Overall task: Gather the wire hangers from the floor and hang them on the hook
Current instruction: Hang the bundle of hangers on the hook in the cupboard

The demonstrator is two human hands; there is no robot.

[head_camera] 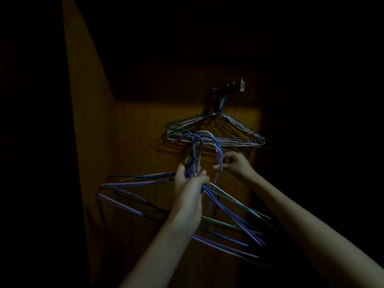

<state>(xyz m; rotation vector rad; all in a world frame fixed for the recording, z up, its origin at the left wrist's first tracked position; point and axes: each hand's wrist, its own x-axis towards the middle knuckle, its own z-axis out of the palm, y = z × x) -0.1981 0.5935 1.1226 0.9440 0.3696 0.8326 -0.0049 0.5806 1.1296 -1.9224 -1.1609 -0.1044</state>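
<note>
A bunch of blue, purple and green wire hangers (226, 213) is held up in front of a dim wooden panel. My left hand (190, 183) grips the bunch at the necks, just under the curved tops. My right hand (234, 163) pinches the downturned ends of the curved tops (219, 156) to the right of the left hand. Above them, several thin wire hangers (218, 132) hang from a hook rack (230, 88) with small pegs on the panel.
The scene is very dark. A lit wooden panel (133, 146) fills the middle, with a lit wooden strip (83, 100) slanting up at the left. Everything to the left, right and top is black.
</note>
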